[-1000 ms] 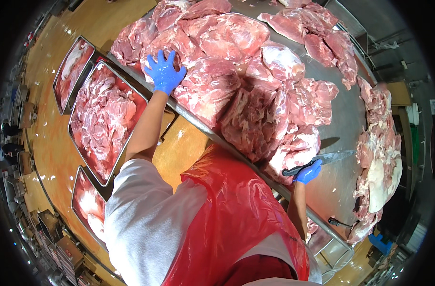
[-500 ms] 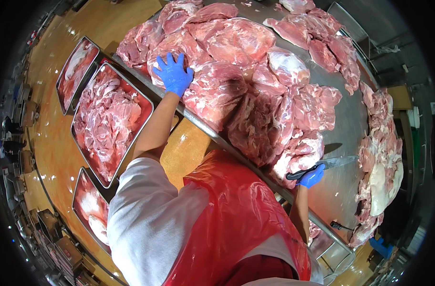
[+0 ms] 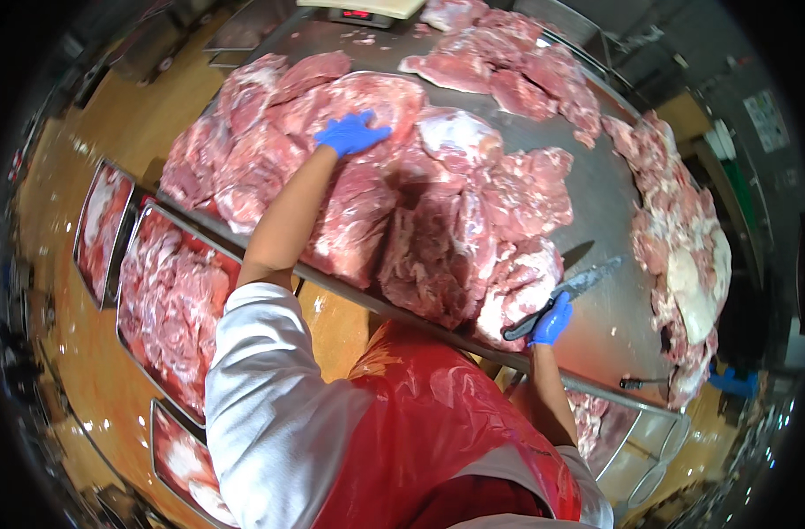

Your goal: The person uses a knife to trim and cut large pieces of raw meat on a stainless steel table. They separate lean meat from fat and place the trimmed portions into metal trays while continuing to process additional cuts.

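My left hand (image 3: 353, 134), in a blue glove, rests on a large pile of raw meat (image 3: 350, 229) with its fingers spread. Nothing shows in its grasp. Near the table's front edge my right hand (image 3: 552, 321), also blue-gloved, is wrapped round the black handle of a knife (image 3: 588, 279). The blade points up and to the right, over bare metal. Just left of the knife lies a pale, fatty cut of meat (image 3: 519, 280). A large rounded white-skinned cut (image 3: 460, 137) sits farther back in the pile.
The metal table (image 3: 596, 198) also bears meat at the back (image 3: 517, 66) and a long row of trimmings (image 3: 685, 256) on the right. A second dark-handled tool (image 3: 632, 383) lies near the right corner. Several meat-filled trays stand left, including a big one (image 3: 147, 370). A scale (image 3: 358, 16) stands at the back.
My left hand has moved farther across the pile, with its fingers now pointing right. My right hand keeps the knife, its blade now tilted more upward. The view has shifted.
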### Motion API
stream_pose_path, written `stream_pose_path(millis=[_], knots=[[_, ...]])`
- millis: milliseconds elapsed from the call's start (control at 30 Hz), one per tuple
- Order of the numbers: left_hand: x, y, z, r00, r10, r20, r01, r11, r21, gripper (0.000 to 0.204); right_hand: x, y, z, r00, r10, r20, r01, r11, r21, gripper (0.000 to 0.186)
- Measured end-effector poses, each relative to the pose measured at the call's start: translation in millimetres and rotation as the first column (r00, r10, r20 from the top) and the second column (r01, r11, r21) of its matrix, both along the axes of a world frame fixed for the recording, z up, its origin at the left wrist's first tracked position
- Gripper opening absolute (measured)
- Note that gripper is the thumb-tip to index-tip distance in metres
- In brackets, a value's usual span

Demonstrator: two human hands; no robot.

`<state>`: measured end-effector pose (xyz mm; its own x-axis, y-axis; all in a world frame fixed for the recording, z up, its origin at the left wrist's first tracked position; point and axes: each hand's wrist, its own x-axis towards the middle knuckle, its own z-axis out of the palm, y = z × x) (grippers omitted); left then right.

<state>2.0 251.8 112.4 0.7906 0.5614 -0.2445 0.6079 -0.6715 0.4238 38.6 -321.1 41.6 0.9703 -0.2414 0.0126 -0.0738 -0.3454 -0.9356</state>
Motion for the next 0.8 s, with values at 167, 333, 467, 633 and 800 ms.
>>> stream_pose_path(millis=[167,333,467,633,800], knots=[[78.2,10.0,-8.3,0.915,-0.023,-0.402,0.016,1.000,-0.022,0.070,-2.6,4.0,7.2,0.995,0.084,-0.053,-0.068,0.964,0.255,0.037],[111.5,-70.5,9.5,0.846,-0.111,-0.522,0.133,0.991,0.005,0.068,-20.5,-53.9,3.2,0.954,0.079,-0.289,0.087,0.850,0.520,0.028],[65.6,-81.3,1.9,0.919,0.165,-0.358,-0.018,0.925,0.380,0.076,-23.1,-42.0,11.9,0.975,0.178,-0.134,-0.062,0.794,0.605,0.026],[13.5,-92.9,-8.3,0.980,0.186,-0.064,-0.137,0.878,0.459,0.068,-14.3,-73.3,-1.4,0.926,0.369,-0.082,-0.217,0.696,0.685,0.022],[18.9,-191.6,-29.8,0.970,0.232,0.073,-0.244,0.915,0.321,0.045,-8.1,-136.1,-2.1,0.902,0.422,-0.091,-0.225,0.640,0.735,0.029]])
